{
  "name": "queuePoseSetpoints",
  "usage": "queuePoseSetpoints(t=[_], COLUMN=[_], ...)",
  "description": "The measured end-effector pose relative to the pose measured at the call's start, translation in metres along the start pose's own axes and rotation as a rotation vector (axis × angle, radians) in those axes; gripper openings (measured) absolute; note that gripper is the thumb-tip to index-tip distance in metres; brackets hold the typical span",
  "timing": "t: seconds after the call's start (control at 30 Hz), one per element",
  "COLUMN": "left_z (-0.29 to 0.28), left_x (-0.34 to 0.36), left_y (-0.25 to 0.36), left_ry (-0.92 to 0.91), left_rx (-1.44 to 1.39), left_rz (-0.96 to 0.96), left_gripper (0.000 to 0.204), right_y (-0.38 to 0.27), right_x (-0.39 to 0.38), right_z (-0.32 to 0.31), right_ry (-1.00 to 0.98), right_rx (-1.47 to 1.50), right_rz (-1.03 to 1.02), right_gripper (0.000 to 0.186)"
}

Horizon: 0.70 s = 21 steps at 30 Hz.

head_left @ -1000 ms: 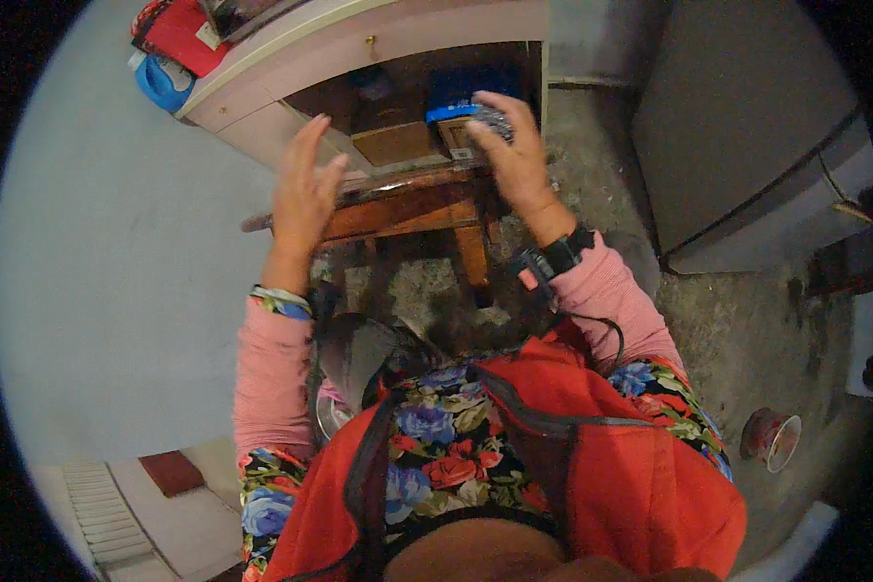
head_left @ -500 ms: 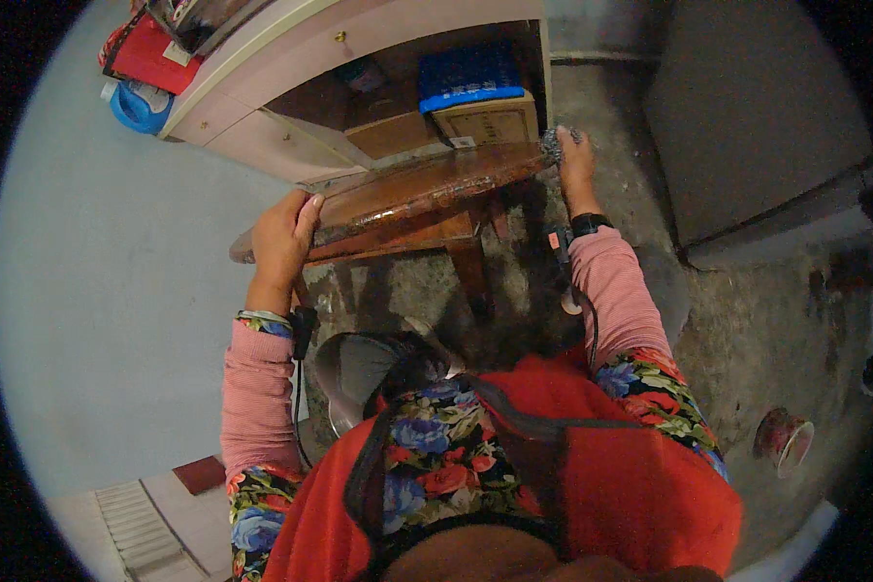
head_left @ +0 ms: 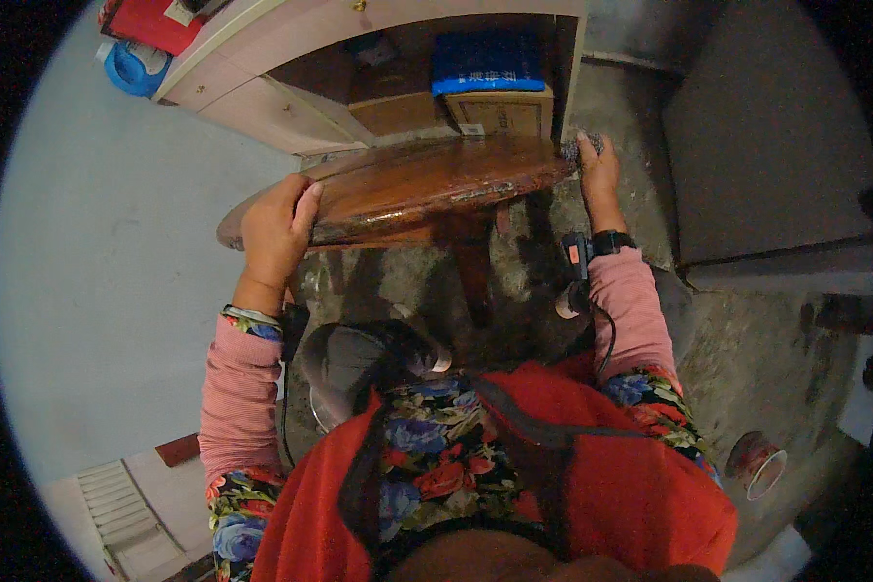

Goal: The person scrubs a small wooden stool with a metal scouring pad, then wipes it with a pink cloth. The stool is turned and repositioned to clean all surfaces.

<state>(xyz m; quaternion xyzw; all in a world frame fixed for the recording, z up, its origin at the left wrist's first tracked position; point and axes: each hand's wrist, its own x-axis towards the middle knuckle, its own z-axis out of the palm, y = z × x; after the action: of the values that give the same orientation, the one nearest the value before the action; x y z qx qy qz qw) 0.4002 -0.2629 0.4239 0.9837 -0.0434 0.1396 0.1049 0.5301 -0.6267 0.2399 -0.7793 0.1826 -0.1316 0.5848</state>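
Pretty dim and grainy tbh. Wet-looking glare along the tabletop's [head_left: 412, 179] near edge, murky shadows on the floor [head_left: 412, 281] below, left wall [head_left: 116, 272] paler, fisheye curving stuff into black corners.

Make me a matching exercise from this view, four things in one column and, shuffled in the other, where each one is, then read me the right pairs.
Things:
1. Bare left hand
2. Silvery-grey wiry pad
3. Blue rectangular package
4. Round reddish tub with a pale rim

Places:
A. On the grey floor, to the person's right
B. On top of a brown cardboard box
C. At the left end of the brown wooden tabletop
D. In the bare right hand

Right pairs: 1-C, 2-D, 3-B, 4-A
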Motion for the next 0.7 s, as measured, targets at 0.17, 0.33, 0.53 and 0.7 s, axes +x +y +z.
queuePoseSetpoints(t=[0.17,0.33,0.53,0.7], left_z=[-0.001,-0.004,-0.009,-0.016], left_x=[-0.003,-0.002,-0.006,-0.016], left_y=[0.001,0.005,0.009,0.009], left_ry=[-0.017,0.002,0.014,0.066], left_rx=[0.031,0.029,0.023,0.03], left_rz=[-0.035,0.013,0.002,0.052], left_gripper=[0.029,0.028,0.025,0.022], right_y=[-0.017,-0.028,-0.018,0.002], right_x=[-0.05,-0.023,0.076,0.098], right_z=[0.001,-0.011,-0.024,-0.006], right_ry=[-0.297,-0.321,-0.651,-1.23], right_rx=[0.02,-0.068,-0.075,-0.476], right_rz=[-0.419,-0.298,0.002,-0.061], right_gripper=[0.034,0.036,0.048,0.059])
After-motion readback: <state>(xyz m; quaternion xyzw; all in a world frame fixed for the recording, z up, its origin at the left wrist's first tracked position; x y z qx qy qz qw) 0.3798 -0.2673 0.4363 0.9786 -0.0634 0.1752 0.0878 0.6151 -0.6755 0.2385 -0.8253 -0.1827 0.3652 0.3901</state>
